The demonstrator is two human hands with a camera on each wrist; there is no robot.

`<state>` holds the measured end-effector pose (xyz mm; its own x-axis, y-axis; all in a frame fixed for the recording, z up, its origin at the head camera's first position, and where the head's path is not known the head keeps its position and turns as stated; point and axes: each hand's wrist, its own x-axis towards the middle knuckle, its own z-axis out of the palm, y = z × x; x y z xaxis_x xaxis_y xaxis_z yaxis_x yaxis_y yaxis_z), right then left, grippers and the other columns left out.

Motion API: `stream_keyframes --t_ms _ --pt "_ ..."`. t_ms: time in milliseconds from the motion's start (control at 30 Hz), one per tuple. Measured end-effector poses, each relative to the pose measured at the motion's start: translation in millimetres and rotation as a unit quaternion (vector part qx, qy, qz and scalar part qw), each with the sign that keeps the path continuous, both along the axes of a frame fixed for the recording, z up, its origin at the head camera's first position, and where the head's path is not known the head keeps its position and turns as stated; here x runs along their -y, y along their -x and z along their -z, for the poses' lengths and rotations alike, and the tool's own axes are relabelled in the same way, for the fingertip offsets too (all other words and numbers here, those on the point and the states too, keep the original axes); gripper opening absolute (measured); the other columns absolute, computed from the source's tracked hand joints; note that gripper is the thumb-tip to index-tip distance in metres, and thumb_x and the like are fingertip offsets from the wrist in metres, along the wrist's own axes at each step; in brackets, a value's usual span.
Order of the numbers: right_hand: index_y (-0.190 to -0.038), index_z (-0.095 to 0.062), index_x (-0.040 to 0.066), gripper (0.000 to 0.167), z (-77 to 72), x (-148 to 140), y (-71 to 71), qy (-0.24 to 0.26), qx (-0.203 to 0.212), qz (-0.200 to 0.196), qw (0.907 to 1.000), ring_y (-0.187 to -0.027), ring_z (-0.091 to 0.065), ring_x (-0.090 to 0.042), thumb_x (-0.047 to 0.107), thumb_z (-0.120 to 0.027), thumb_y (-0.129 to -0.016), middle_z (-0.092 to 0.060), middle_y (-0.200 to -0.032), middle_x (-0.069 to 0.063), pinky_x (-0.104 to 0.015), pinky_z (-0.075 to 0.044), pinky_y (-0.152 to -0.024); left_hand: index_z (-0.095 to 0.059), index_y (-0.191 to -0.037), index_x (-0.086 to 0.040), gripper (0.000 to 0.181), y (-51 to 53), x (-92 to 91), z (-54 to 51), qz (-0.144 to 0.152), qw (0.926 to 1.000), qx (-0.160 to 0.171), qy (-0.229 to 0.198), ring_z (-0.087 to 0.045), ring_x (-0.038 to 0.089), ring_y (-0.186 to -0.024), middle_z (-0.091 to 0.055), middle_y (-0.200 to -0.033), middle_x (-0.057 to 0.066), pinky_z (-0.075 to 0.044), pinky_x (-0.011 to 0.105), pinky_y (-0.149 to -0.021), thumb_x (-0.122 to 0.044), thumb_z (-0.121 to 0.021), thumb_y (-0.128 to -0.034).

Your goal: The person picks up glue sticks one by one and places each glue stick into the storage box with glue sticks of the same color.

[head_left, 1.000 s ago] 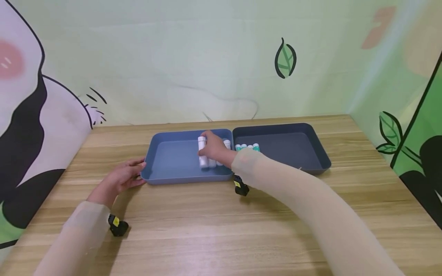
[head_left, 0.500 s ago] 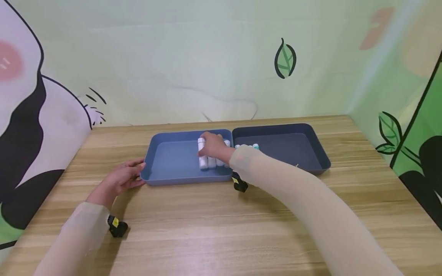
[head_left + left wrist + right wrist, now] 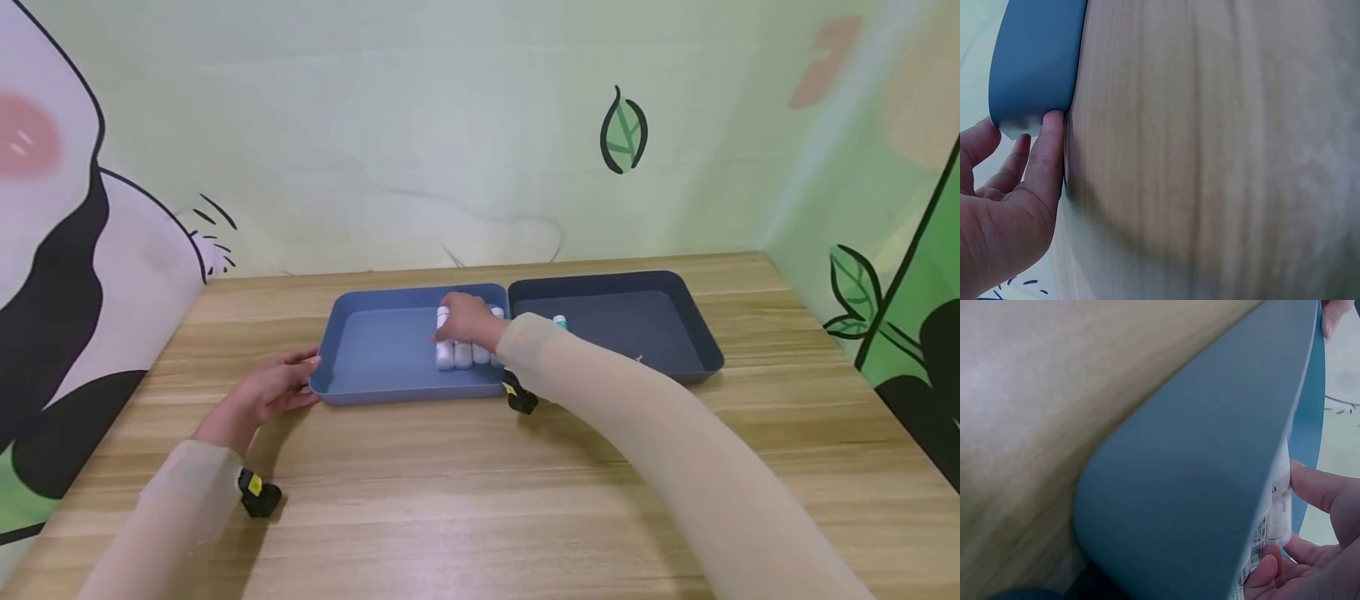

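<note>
In the head view, a blue tray (image 3: 375, 350) lies on the table. Several white bottles (image 3: 463, 356) lie side by side in its right part. My right hand (image 3: 468, 321) reaches over them and pinches the leftmost white bottle (image 3: 445, 357) between thumb and fingers. The right wrist view shows my thumb (image 3: 1316, 487) against a labelled bottle, its lower part hidden by the tray wall. At the tray's left end, my left hand (image 3: 273, 387) touches the outer wall with fairly straight fingers; its fingertips meet the blue wall (image 3: 1038, 69) in the left wrist view.
A dark navy tray (image 3: 622, 321) stands against the blue tray's right side. A green-and-white capped bottle (image 3: 560, 321) shows in it, with my right sleeve (image 3: 600, 367) covering the part near it. Behind the wooden table (image 3: 420, 483) rises a printed wall.
My right hand has lowered the leftmost white bottle a little and brought it in against the row. My left hand stays at the tray's end. The head view has shifted slightly.
</note>
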<state>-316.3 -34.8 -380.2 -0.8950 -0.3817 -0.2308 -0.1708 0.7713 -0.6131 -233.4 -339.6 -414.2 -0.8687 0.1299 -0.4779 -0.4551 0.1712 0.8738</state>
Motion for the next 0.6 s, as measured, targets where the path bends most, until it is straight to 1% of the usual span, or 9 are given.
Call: stream_keyframes --t_ms 100,167,233,300,367,433,500,600 --pt "-0.148 -0.049 -0.001 0.063 2.1 0.5 4.9 -0.004 0.004 0.0 1.0 -0.141 -0.05 -0.032 0.019 -0.073 -0.093 -0.054 -0.151 -0.017 -0.038 -0.04 -0.121 -0.009 -0.165 -0.007 0.07 -0.4 -0.1 0.8 0.001 1.0 0.0 0.005 -0.059 -0.002 -0.093 -0.046 -0.136 0.008 -0.06 0.019 -0.084 -0.028 -0.047 -0.1095" --pt "-0.147 -0.051 -0.001 0.062 1.8 -0.3 7.4 -0.002 0.003 -0.001 1.0 -0.142 -0.05 -0.03 0.019 -0.073 -0.093 -0.054 -0.152 -0.016 -0.036 -0.039 -0.121 -0.008 -0.165 -0.006 0.07 -0.6 -0.5 0.7 0.001 1.0 0.0 0.004 -0.059 -0.002 -0.093 -0.04 -0.145 0.015 -0.06 0.019 -0.084 -0.028 -0.046 -0.1096" --pt "-0.148 -0.05 0.0 0.061 -1.0 -2.5 8.3 0.008 0.008 -0.001 0.9999 -0.143 -0.049 -0.03 0.02 -0.072 -0.095 -0.053 -0.153 -0.016 -0.037 -0.039 -0.121 -0.007 -0.165 -0.006 0.07 -0.5 -0.2 0.4 0.003 1.0 0.001 0.005 -0.058 -0.003 -0.093 -0.034 -0.151 0.019 -0.06 0.019 -0.084 -0.028 -0.045 -0.1099" --pt "-0.15 -0.049 0.002 0.061 -6.9 -6.3 7.7 0.034 0.022 0.004 0.9992 -0.145 -0.047 -0.031 0.022 -0.07 -0.096 -0.05 -0.155 -0.016 -0.039 -0.039 -0.122 -0.007 -0.165 -0.006 0.07 -0.6 -0.6 -0.3 0.004 1.0 0.003 0.005 -0.058 -0.003 -0.093 -0.029 -0.156 0.021 -0.06 0.019 -0.085 -0.028 -0.045 -0.11" --pt "-0.151 -0.047 0.005 0.06 -16.3 -11.8 5.8 0.078 0.04 0.019 0.996 -0.146 -0.045 -0.032 0.024 -0.069 -0.098 -0.046 -0.158 -0.016 -0.042 -0.04 -0.121 -0.006 -0.165 -0.006 0.07 -0.4 -0.6 -0.9 0.006 1.0 0.003 0.006 -0.058 -0.004 -0.093 -0.025 -0.159 0.022 -0.06 0.018 -0.085 -0.029 -0.044 -0.1102" --pt "-0.151 -0.048 0.009 0.058 -29.2 -17.8 2.9 0.118 0.05 0.035 0.9911 -0.147 -0.043 -0.032 0.026 -0.068 -0.099 -0.044 -0.159 -0.015 -0.044 -0.041 -0.121 -0.005 -0.165 -0.006 0.071 -0.4 -0.5 -1.3 0.008 1.0 0.003 0.004 -0.058 -0.004 -0.093 -0.026 -0.158 0.022 -0.06 0.018 -0.084 -0.029 -0.044 -0.1101" --pt "-0.149 -0.051 0.011 0.054 -42.9 -25.5 -1.1 0.152 0.05 0.049 0.986 -0.146 -0.044 -0.032 0.026 -0.067 -0.1 -0.043 -0.159 -0.014 -0.046 -0.042 -0.119 -0.006 -0.165 -0.005 0.071 -0.4 -0.7 -1.3 0.006 1.0 0.002 0.002 -0.059 -0.004 -0.093 -0.033 -0.154 0.02 -0.06 0.018 -0.084 -0.028 -0.045 -0.1099" --pt "-0.145 -0.055 0.011 0.048 -64.0 -41.7 -11.8 0.174 0.025 0.055 0.9829 -0.141 -0.048 -0.032 0.024 -0.066 -0.1 -0.047 -0.156 -0.013 -0.047 -0.046 -0.114 -0.007 -0.165 -0.006 0.071 -1.0 -1.3 -1.0 0.002 1.0 0.007 0.001 -0.06 -0.003 -0.092 -0.045 -0.14 0.011 -0.06 0.019 -0.083 -0.027 -0.046 -0.1097"
